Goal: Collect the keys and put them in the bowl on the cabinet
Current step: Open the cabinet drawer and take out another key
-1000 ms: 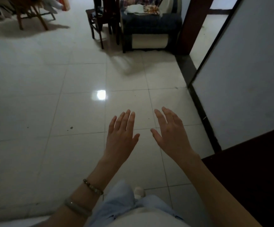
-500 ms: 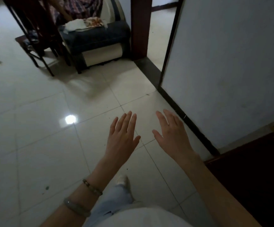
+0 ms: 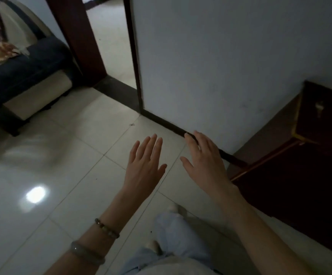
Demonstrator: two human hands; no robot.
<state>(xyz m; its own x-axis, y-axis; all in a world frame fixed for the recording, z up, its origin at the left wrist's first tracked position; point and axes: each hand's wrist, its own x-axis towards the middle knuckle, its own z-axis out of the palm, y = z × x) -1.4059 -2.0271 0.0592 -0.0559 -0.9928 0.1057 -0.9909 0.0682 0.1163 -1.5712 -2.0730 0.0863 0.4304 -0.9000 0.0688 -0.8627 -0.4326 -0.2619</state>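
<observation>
Empty left hand [image 3: 144, 165], right hand [image 3: 205, 161] beside cabinet [image 3: 299, 175] edge

Cabinet [image 3: 299, 175] right, against wall [image 3: 220, 56]; sofa [image 3: 22, 76] far left; doorway [image 3: 109, 36] between.

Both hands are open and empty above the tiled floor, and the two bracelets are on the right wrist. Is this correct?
Not quite. The head view shows the two bracelets on the left wrist, not the right. The rest holds: the left hand and the right hand are open and empty above the tiled floor.
</observation>
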